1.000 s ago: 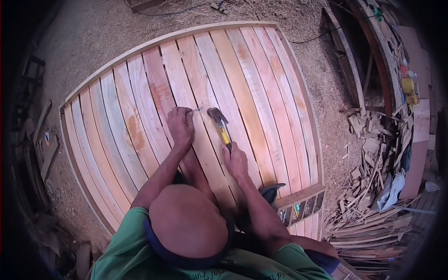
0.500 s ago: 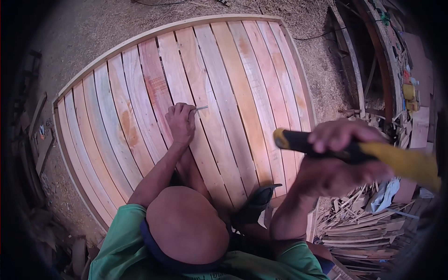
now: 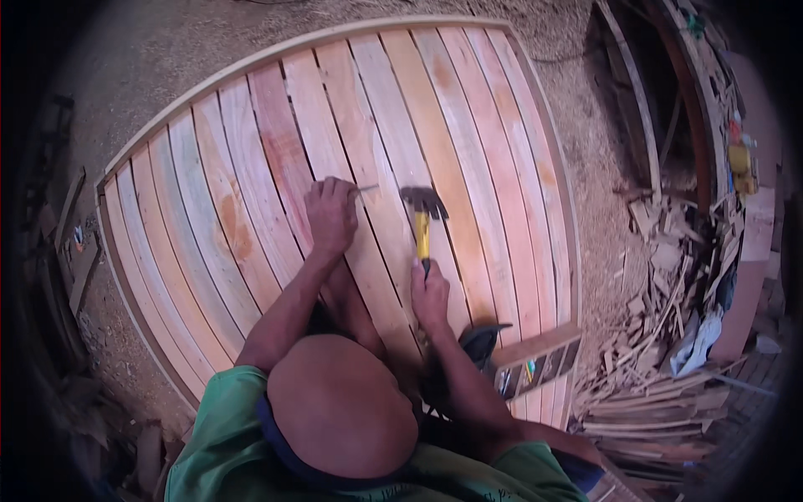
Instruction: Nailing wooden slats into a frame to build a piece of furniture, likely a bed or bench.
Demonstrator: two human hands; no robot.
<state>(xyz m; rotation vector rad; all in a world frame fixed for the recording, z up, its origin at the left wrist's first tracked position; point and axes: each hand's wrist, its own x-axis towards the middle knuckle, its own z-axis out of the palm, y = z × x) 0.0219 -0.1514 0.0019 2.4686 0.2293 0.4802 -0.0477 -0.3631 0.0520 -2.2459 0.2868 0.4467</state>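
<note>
My left hand is closed on a slim metal rod that sticks out to the right past my fingers, low over the planks. I cannot make out whether it is a nail or a punch. My right hand grips a claw hammer by its black grip; its shaft is yellow and its head dark. The hammer head is just right of the rod, apart from it. Both hands are over a large panel of pale and pinkish wooden planks, set side by side with narrow gaps inside a raised wooden border.
A wooden box with compartments holding small items stands on the panel to my right. Wood offcuts are heaped beyond the right edge. Sawdust covers the ground. A timber frame stands at the far right.
My right hand has brought the hammer down and left, from raised at the right to beside the metal rod. The compartment box has come into sight. My left hand has barely shifted.
</note>
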